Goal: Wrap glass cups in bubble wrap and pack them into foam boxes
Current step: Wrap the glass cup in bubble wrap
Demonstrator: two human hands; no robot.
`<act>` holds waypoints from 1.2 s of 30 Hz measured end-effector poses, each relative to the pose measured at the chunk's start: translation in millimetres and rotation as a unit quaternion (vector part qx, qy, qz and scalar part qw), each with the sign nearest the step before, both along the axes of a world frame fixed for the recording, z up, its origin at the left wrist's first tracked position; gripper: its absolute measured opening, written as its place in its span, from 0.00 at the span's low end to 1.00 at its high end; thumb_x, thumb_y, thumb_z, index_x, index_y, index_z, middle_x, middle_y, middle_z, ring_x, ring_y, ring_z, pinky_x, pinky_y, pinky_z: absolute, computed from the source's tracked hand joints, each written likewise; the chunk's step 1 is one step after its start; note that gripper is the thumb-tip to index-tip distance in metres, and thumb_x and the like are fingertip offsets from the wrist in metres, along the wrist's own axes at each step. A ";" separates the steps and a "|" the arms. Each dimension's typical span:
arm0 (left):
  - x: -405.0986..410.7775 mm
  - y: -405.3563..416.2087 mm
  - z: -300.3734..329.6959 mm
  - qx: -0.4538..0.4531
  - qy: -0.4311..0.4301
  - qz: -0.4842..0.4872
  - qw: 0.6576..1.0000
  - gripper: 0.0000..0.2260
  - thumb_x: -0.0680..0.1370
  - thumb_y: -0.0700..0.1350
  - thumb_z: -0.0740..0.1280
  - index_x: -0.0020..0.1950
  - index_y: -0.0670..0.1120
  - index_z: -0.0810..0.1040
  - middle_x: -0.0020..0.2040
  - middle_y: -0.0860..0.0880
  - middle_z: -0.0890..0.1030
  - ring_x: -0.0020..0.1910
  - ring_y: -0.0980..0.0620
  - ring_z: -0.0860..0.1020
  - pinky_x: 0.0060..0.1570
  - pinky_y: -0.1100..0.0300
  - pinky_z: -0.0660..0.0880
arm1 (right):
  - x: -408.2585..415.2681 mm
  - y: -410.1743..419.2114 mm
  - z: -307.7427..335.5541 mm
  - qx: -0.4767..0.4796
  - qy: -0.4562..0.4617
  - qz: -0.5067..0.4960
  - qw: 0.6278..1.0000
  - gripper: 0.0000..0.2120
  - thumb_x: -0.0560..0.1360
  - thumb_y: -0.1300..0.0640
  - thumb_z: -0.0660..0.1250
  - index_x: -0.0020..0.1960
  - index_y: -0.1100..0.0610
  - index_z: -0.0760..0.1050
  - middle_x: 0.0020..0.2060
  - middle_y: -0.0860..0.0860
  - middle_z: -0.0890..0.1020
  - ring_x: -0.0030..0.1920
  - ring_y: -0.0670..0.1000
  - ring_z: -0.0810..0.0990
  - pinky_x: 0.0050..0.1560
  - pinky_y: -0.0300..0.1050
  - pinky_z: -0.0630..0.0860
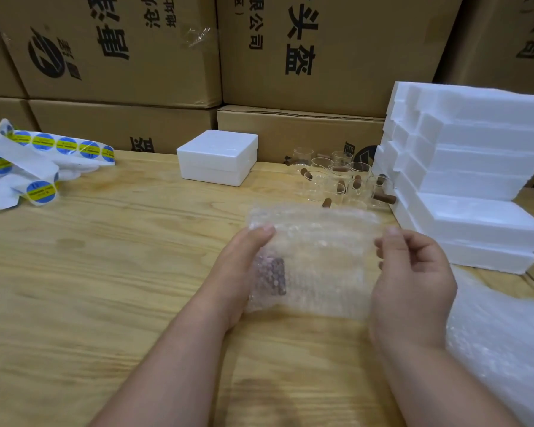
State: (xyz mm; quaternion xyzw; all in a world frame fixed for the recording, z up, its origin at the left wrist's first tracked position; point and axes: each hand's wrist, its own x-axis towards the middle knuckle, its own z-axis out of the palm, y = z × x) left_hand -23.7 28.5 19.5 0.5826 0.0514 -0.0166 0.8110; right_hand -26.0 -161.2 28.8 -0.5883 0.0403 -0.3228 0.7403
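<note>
Hands [241, 266] gripping bubble wrap [315, 257], cups [339, 180] beyond

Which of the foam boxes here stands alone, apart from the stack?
The closed foam box at the back middle of the table, left of the glass cups. The other foam pieces are piled together at the right edge.

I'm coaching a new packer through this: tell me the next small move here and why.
Probably fold the loose upper flap of the bubble wrap down over the cup. The left hand and right hand pinch its edges, and a brown handle shows through, so the cup looks only partly rolled.
</note>
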 end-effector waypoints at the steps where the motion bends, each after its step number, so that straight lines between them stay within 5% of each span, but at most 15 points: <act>1: 0.4 -1.0 1.9 -0.065 -0.003 0.007 0.998 0.35 0.66 0.64 0.76 0.68 0.47 0.81 0.64 0.41 0.83 0.63 0.39 0.81 0.66 0.38 0.75 | -1.1 0.7 -1.1 0.016 0.004 -0.017 1.000 0.04 0.76 0.47 0.68 0.43 0.44 0.77 0.41 0.45 0.83 0.42 0.40 0.80 0.46 0.37 0.75; 4: 2.9 -2.4 9.0 -0.259 -0.030 0.043 0.965 0.20 0.75 0.58 0.68 0.58 0.47 0.87 0.53 0.44 0.86 0.51 0.42 0.84 0.52 0.48 0.81 | -2.9 7.4 -7.3 0.026 0.011 -0.007 1.000 0.02 0.75 0.51 0.64 0.45 0.44 0.74 0.43 0.44 0.81 0.42 0.41 0.78 0.48 0.40 0.73; 8: 5.9 -3.1 9.4 -0.276 -0.020 0.094 0.956 0.30 0.72 0.58 0.70 0.70 0.44 0.77 0.51 0.44 0.83 0.43 0.46 0.80 0.40 0.55 0.74 | -1.8 23.6 -23.0 -0.071 0.075 0.138 0.985 0.03 0.78 0.56 0.70 0.49 0.48 0.79 0.40 0.47 0.83 0.41 0.44 0.80 0.45 0.43 0.75; 10: 4.3 -8.4 8.0 -0.257 -0.022 0.068 0.964 0.31 0.72 0.57 0.71 0.71 0.43 0.76 0.53 0.42 0.84 0.44 0.46 0.81 0.44 0.53 0.77 | -2.0 29.6 -25.9 -0.126 0.081 0.227 0.962 0.11 0.74 0.47 0.75 0.55 0.48 0.80 0.45 0.43 0.85 0.46 0.44 0.82 0.47 0.39 0.77; 12: 2.5 -12.9 5.8 -0.237 -0.019 0.039 0.971 0.28 0.74 0.55 0.72 0.70 0.42 0.77 0.62 0.37 0.83 0.55 0.40 0.80 0.62 0.44 0.75 | -1.0 30.8 -23.8 -0.116 0.061 0.290 0.948 0.23 0.69 0.40 0.76 0.60 0.48 0.79 0.52 0.42 0.86 0.53 0.42 0.83 0.51 0.37 0.79; 14: 1.0 -17.1 4.8 -0.213 -0.024 -0.004 0.977 0.20 0.74 0.54 0.72 0.61 0.44 0.84 0.62 0.36 0.82 0.57 0.39 0.79 0.62 0.45 0.73 | 0.6 28.7 -20.1 -0.098 0.036 0.321 0.941 0.22 0.70 0.41 0.75 0.60 0.49 0.81 0.54 0.46 0.86 0.56 0.46 0.84 0.54 0.37 0.78; 18: -0.4 -21.7 2.5 -0.148 -0.011 -0.090 0.985 0.22 0.69 0.56 0.75 0.60 0.48 0.85 0.58 0.42 0.84 0.47 0.49 0.83 0.43 0.58 0.77 | 6.6 20.5 -15.9 -0.044 0.049 0.237 0.969 0.11 0.72 0.45 0.74 0.49 0.51 0.86 0.45 0.50 0.88 0.49 0.50 0.87 0.50 0.42 0.81; 26: -2.4 -23.9 -0.5 -0.040 0.005 -0.123 0.992 0.37 0.69 0.54 0.78 0.73 0.40 0.71 0.64 0.40 0.83 0.49 0.48 0.85 0.36 0.62 0.77 | 18.2 10.2 -19.7 -0.066 0.061 0.060 0.994 0.11 0.80 0.51 0.70 0.39 0.46 0.82 0.32 0.41 0.84 0.33 0.38 0.80 0.36 0.29 0.74; 31: -1.7 -11.3 8.0 -0.068 0.086 -0.172 0.979 0.35 0.74 0.69 0.65 0.71 0.45 0.72 0.59 0.38 0.84 0.41 0.44 0.87 0.24 0.62 0.73 | 20.5 4.4 -20.2 -0.058 0.061 0.017 0.996 0.12 0.81 0.52 0.68 0.38 0.44 0.80 0.31 0.42 0.82 0.33 0.41 0.78 0.37 0.36 0.77; 36: -4.9 -9.3 8.8 -0.034 0.123 -0.247 0.961 0.34 0.73 0.67 0.67 0.70 0.44 0.76 0.53 0.39 0.85 0.38 0.47 0.87 0.24 0.63 0.76 | 16.6 6.4 -16.8 -0.071 0.052 0.008 0.996 0.14 0.81 0.52 0.67 0.37 0.46 0.79 0.30 0.40 0.81 0.31 0.38 0.77 0.33 0.29 0.72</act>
